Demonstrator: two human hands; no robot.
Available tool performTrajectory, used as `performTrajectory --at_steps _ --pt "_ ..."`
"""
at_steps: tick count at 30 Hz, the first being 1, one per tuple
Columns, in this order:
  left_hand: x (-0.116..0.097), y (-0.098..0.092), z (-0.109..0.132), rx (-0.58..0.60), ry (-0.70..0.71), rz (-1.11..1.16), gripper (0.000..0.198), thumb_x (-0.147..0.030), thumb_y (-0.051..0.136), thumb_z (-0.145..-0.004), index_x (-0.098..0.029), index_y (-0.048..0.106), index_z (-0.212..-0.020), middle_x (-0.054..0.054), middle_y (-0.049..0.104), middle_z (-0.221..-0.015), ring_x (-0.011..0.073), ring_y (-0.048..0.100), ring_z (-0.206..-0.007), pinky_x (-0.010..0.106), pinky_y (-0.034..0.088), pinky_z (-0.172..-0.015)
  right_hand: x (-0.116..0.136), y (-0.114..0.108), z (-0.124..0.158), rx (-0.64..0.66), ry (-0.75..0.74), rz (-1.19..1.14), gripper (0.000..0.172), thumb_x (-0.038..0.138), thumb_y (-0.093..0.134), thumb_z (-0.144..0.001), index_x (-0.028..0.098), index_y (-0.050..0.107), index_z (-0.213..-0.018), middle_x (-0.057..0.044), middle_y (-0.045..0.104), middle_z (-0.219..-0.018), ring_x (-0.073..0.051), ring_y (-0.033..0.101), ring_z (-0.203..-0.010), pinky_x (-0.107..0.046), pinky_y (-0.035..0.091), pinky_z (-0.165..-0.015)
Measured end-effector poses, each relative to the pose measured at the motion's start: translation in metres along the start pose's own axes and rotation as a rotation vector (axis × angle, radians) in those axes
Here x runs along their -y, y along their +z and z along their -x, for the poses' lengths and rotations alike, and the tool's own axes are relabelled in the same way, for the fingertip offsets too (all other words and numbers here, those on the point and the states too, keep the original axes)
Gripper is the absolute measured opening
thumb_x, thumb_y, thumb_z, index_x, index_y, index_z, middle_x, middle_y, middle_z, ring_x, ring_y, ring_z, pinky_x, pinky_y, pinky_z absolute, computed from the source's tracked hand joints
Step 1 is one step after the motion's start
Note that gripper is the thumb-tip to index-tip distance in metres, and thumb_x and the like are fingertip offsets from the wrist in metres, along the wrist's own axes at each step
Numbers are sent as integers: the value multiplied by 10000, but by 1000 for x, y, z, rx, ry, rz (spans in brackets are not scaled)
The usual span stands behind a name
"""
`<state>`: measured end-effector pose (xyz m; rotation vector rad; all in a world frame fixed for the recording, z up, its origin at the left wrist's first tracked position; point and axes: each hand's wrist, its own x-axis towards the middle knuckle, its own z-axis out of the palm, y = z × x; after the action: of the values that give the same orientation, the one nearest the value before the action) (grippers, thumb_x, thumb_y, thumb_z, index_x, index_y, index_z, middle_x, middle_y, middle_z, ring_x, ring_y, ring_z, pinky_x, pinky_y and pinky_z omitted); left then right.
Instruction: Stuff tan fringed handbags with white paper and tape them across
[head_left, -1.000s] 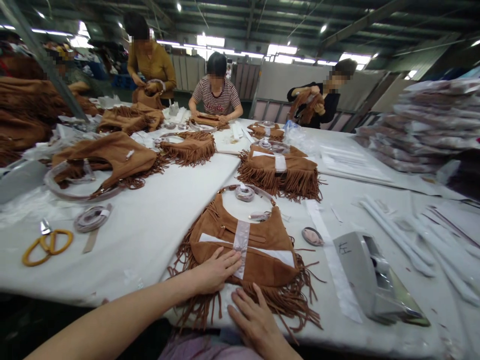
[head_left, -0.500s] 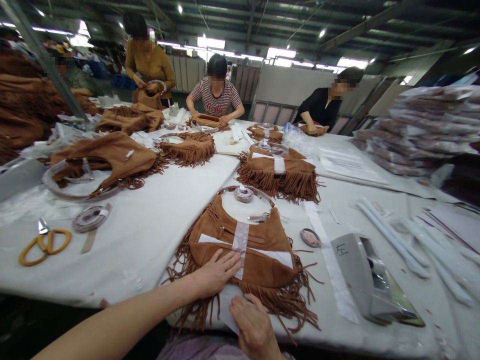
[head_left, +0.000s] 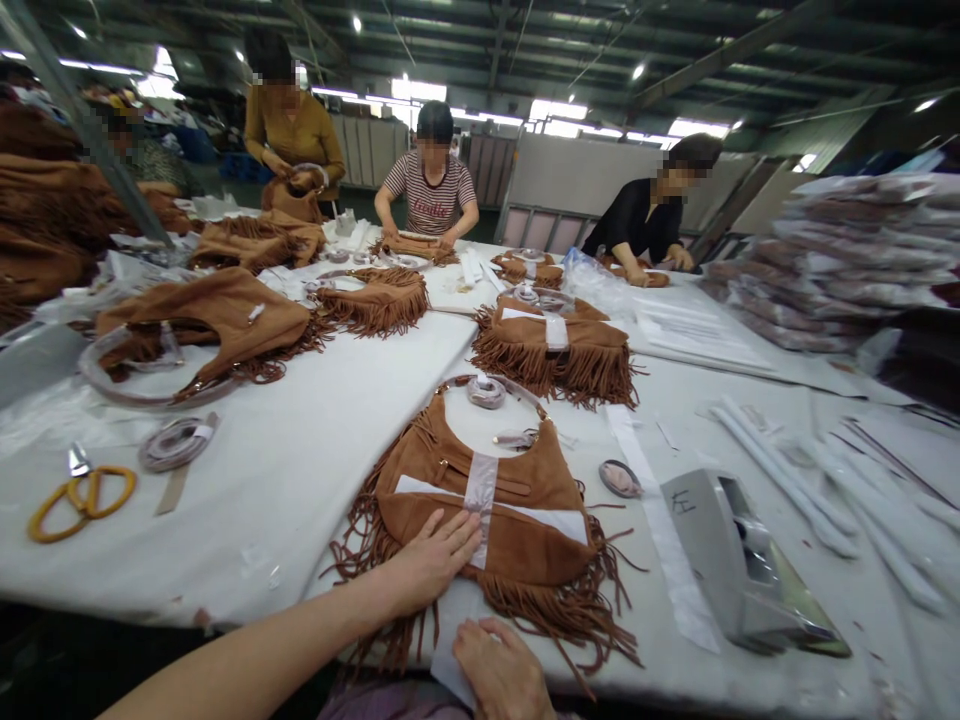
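A brown fringed suede handbag [head_left: 517, 545] lies flat before me, its handle pointing away. A whitish wrapping strip [head_left: 481, 480] runs down its middle, crossing a white paper band. My left hand [head_left: 435, 560] rests flat on the lower part of the bag, fingertips at the strip. Below the fringe, near the table's front edge, my right hand [head_left: 499, 668] is closed, its fingers curled at a white paper strip [head_left: 450, 660]. A coiled, wrapped strap [head_left: 486, 391] lies inside the handle loop.
A grey tape dispenser [head_left: 724, 560] and a tape roll [head_left: 620, 478] lie to the right. Orange-handled scissors [head_left: 86, 500] and another coiled strap [head_left: 178, 442] lie left. More brown bags [head_left: 555, 345] and a bagged stack [head_left: 840, 265] stand farther off. Several co-workers [head_left: 427, 190] work across the table.
My right hand has moved slightly down and left, its fingers more curled. My left hand stays flat on the bag. At the far right, a co-worker's arms have shifted.
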<state>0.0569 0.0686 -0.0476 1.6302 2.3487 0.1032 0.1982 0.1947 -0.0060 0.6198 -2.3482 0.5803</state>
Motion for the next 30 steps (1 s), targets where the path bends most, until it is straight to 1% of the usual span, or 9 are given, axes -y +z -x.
performTrajectory --at_steps 6,9,13,16,18,20,22,24,30 --pt "-2 5 -2 -3 -25 4 745 9 307 -771 -161 144 -1478 104 110 -1578 239 91 -1451 537 207 -1138 -3 -3 -13 19 13 -86 365 30 307 -758 187 572 -953 -49 704 -705 -149 662 -635 -273 556 -644" --pt "-1 2 -1 41 -12 26 766 -11 339 -753 -151 135 -1478 105 73 -1582 239 68 -1453 529 181 -1147 -14 -9 -26 57 138 -154 376 21 310 -732 190 594 -912 -42 683 -683 -151 644 -623 -283 553 -647" --pt "4 -13 8 24 54 124 814 -127 465 -736 -154 134 -1480 105 117 -1579 254 97 -1449 505 152 -1160 -36 -18 -40 130 337 -225 324 71 384 -816 208 646 -950 -46 717 -795 -159 670 -736 -263 544 -684" --pt "0 -27 13 -102 58 303 728 -259 569 -756 -221 295 -1429 98 308 -1526 268 268 -1395 503 186 -1143 -52 -20 -49 202 495 -301 271 162 441 -869 241 676 -978 -31 732 -873 -163 680 -789 -249 531 -708" --pt "-7 -31 12 -240 -44 435 493 -328 592 -804 -264 484 -1280 66 522 -1372 252 439 -1269 480 277 -1085 -62 -19 -56 255 586 -365 258 208 438 -888 246 691 -921 -18 727 -855 -160 671 -774 -242 514 -694" --pt "-17 -28 6 -376 -200 516 248 -344 596 -840 -248 599 -1069 39 660 -1127 231 550 -1081 432 368 -972 -72 -16 -63 295 658 -384 264 249 444 -893 229 684 -785 -4 690 -734 -154 637 -687 -237 483 -631" --pt "-25 -21 -2 -475 -344 524 130 -327 586 -864 -210 616 -911 32 679 -933 219 572 -931 398 398 -866 -85 -12 -69 308 711 -360 295 277 464 -885 211 650 -666 6 628 -626 -148 585 -608 -238 444 -578" --pt "-30 -12 -10 -535 -422 485 135 -298 538 -898 -196 605 -842 33 660 -844 216 562 -860 391 394 -813 -99 -6 -72 303 740 -330 308 289 483 -880 203 645 -634 6 607 -603 -145 562 -592 -242 427 -572" --pt "-29 -5 -25 -607 -473 401 190 -236 457 -938 -217 595 -808 16 641 -776 205 539 -781 384 361 -747 -134 15 -70 336 750 -238 241 302 555 -862 207 692 -688 -18 604 -688 -158 576 -692 -265 436 -652"
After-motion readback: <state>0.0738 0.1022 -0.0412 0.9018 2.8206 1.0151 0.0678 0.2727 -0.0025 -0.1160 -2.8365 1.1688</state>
